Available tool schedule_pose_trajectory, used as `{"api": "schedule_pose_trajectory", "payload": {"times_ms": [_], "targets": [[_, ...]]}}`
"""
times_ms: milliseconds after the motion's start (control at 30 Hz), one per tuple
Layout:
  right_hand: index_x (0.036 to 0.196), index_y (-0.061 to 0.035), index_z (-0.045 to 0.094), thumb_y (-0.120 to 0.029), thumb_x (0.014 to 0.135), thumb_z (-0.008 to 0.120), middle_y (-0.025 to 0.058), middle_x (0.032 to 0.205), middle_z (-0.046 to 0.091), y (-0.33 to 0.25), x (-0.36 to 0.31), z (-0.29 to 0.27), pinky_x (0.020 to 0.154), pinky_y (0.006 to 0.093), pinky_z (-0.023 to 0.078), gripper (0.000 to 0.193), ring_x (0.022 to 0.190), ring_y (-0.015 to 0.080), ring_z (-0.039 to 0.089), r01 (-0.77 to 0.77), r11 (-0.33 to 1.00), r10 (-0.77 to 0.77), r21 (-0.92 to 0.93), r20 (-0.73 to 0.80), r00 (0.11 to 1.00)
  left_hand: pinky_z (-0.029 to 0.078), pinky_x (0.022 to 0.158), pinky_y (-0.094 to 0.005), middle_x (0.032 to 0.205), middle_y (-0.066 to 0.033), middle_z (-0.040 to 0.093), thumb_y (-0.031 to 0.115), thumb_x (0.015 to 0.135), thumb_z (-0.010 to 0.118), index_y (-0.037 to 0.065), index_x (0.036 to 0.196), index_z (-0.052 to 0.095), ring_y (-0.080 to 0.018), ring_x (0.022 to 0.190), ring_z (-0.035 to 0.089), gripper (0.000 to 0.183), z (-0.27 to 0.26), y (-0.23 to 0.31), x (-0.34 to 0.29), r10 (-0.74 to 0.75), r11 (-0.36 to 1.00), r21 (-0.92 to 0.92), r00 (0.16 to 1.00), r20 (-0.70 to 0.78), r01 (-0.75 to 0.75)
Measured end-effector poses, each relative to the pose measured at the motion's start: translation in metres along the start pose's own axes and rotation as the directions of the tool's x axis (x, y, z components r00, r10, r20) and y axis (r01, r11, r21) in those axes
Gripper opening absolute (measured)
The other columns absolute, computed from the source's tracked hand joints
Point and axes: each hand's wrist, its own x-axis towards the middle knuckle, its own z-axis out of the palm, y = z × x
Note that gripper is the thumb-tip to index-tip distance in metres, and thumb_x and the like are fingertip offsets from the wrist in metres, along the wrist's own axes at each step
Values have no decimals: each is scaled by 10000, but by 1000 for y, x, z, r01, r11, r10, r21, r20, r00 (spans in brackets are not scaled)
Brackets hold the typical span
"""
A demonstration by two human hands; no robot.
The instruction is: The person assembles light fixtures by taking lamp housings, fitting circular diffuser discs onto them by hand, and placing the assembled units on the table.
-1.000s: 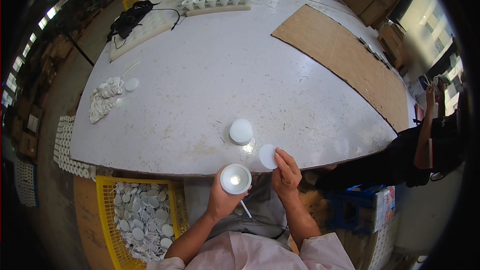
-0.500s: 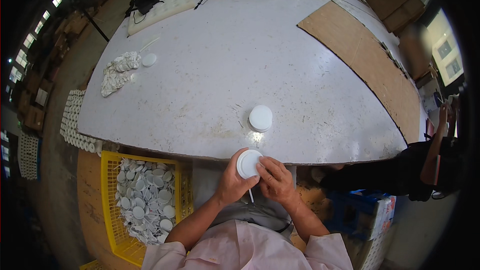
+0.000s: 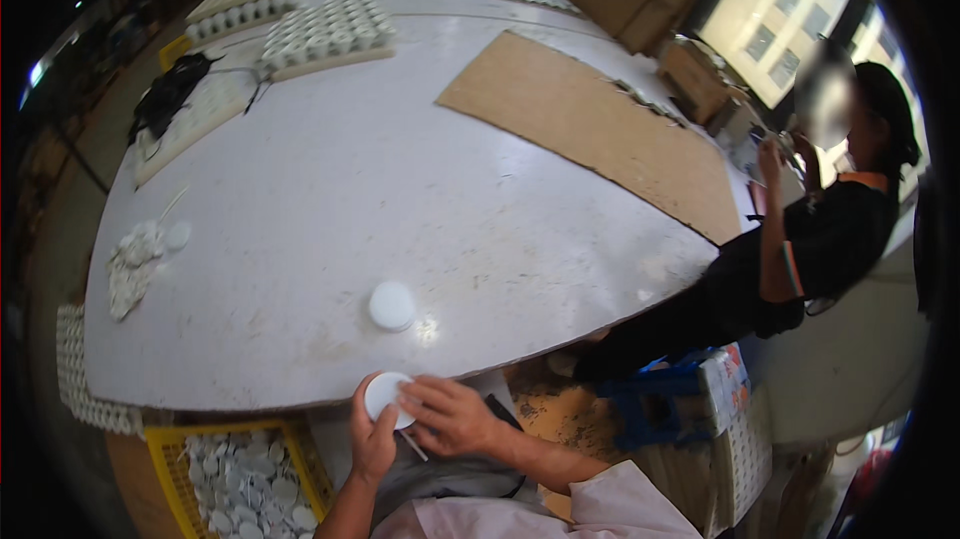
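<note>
My left hand (image 3: 371,439) grips a white round lid (image 3: 385,400) by its left side, just off the table's near edge. Bent fingers of my right hand (image 3: 449,416) press against the lid's right rim. A thin white stick (image 3: 414,446) pokes out below the lid between both hands; whether it is joined to the lid is hidden. On the table beyond my hands rests a short stack of white round lids (image 3: 392,305).
A yellow crate (image 3: 172,479) of white discs stands below the table (image 3: 300,199) at left. Crumpled white cloth (image 3: 132,269), trays of white cups (image 3: 330,36) and a cardboard sheet (image 3: 590,129) lie on the table. A person in black (image 3: 830,239) stands at right.
My view has swung right and up, bringing the person at right fully into sight. Both hands remain on the lid, and the stick now slants toward the right.
</note>
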Motion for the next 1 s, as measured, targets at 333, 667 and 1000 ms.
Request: {"api": "schedule_pose_trajectory", "payload": {"times_ms": [333, 667, 1000], "targets": [[1157, -26, 580, -65, 685, 688, 123, 1228, 558, 3, -20, 9, 816, 369, 537, 485, 987, 309, 601, 19, 999, -23, -41, -98, 995, 453, 908, -359, 1140, -216, 550, 63, 861, 447, -64, 1272, 395, -271, 1027, 565, 434, 11, 5, -1, 125, 953, 276, 992, 18, -125], [1107, -45, 628, -47, 672, 686, 137, 1171, 586, 2, -3, 8, 768, 368, 543, 439, 933, 302, 618, -28, 999, 29, 27, -55, 998, 453, 914, -330, 1156, -149, 561, 58, 902, 477, -43, 1278, 406, -202, 1036, 559, 396, 2, 1, 5, 33, 998, 54, 999, 15, -33], [1129, -19, 602, 96, 768, 592, 154, 1120, 572, 23, -18, 7, 689, 265, 510, 380, 889, 203, 604, -366, 864, 445, 346, -186, 876, 518, 662, -265, 1102, -114, 550, -26, 722, 469, 6, 1267, 452, -146, 910, 568, 546, -12, 15, 13, -22, 998, 55, 996, -88, 27]]}}
